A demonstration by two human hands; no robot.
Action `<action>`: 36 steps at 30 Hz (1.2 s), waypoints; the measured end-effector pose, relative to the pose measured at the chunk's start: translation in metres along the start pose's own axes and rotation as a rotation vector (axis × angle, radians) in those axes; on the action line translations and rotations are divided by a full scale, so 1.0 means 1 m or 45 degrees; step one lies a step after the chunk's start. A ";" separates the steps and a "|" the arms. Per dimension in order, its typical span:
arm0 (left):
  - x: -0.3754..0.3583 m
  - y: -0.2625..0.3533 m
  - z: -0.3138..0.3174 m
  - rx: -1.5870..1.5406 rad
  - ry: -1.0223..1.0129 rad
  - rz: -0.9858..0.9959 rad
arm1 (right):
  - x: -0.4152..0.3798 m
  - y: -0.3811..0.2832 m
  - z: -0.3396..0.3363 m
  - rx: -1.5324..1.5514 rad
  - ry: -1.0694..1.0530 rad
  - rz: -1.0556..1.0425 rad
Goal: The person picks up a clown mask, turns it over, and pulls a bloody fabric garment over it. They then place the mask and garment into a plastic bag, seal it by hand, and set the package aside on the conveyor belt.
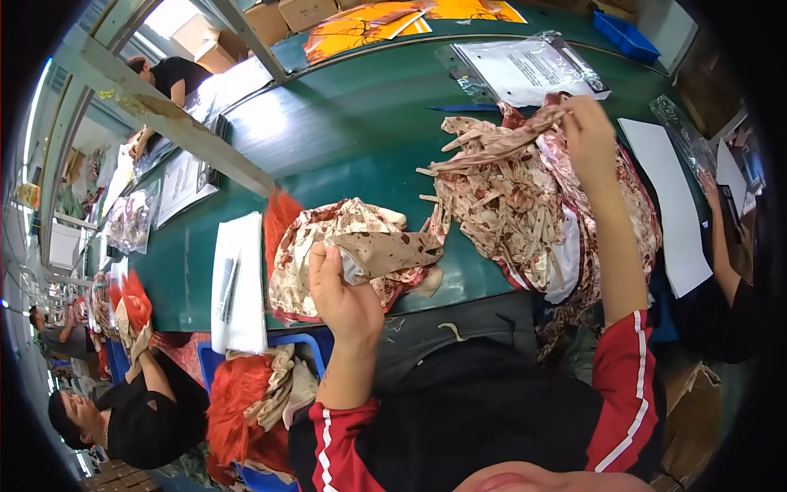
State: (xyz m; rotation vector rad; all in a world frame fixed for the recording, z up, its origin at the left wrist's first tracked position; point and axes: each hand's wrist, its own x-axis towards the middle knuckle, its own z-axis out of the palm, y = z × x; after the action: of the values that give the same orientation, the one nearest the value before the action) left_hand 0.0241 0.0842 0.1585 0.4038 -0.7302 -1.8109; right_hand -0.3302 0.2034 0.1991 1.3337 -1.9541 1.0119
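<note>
My left hand [348, 299] grips a beige piece of cloth with dark red spots [385, 250], its thumb and fingers closed at the near end. Beneath that piece lies a bundle of cream fabric with red blotches [316, 225], with orange-red fluffy material [283, 221] at its far left edge. Up at the right, my right hand [589, 139] pinches the end of a long, twisted strip of stained cloth [520, 143]. That strip stretches leftward over a large heap of red-spotted cream fabric [508, 205], which has many narrow finger-like ends.
White folded packaging [238, 279] lies left of the bundle. Below it, a blue crate [311, 348] holds red fluffy and beige items. Printed bagged sheets [529, 70] lie beyond the heap, white card [664, 205] to its right. A metal post [188, 135] slants at left. Other people work at both sides.
</note>
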 end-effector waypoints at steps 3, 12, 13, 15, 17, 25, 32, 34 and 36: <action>0.007 -0.004 -0.007 0.000 -0.081 0.008 | 0.017 -0.042 -0.030 0.106 0.125 -0.158; 0.015 0.010 0.007 -0.082 -0.159 -0.110 | 0.010 -0.133 -0.010 1.386 -0.296 -0.147; 0.015 0.013 0.011 -0.115 -0.184 -0.141 | 0.004 -0.149 0.002 1.488 -0.341 -0.125; 0.014 0.019 0.013 -0.174 -0.231 -0.214 | -0.005 -0.163 0.024 1.499 -0.513 -0.206; 0.014 0.021 0.006 -0.206 -0.232 -0.245 | -0.016 -0.175 0.043 1.645 -0.678 -0.229; 0.010 0.024 -0.009 -0.276 -0.373 -0.349 | -0.015 -0.217 0.064 1.164 -0.574 -0.656; -0.006 0.017 -0.007 -0.005 -0.202 -0.082 | -0.023 -0.228 0.052 1.082 -0.778 -0.381; -0.012 0.016 -0.006 0.330 -0.234 0.111 | -0.020 -0.229 0.046 1.088 -0.912 -0.223; -0.015 0.016 -0.008 0.500 -0.251 0.202 | -0.020 -0.231 0.038 1.092 -0.977 -0.135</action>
State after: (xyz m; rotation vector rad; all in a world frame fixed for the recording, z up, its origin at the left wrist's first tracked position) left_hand 0.0460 0.0928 0.1616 0.4126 -1.2293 -1.5697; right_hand -0.1076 0.1311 0.2248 2.5707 -1.9513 1.5235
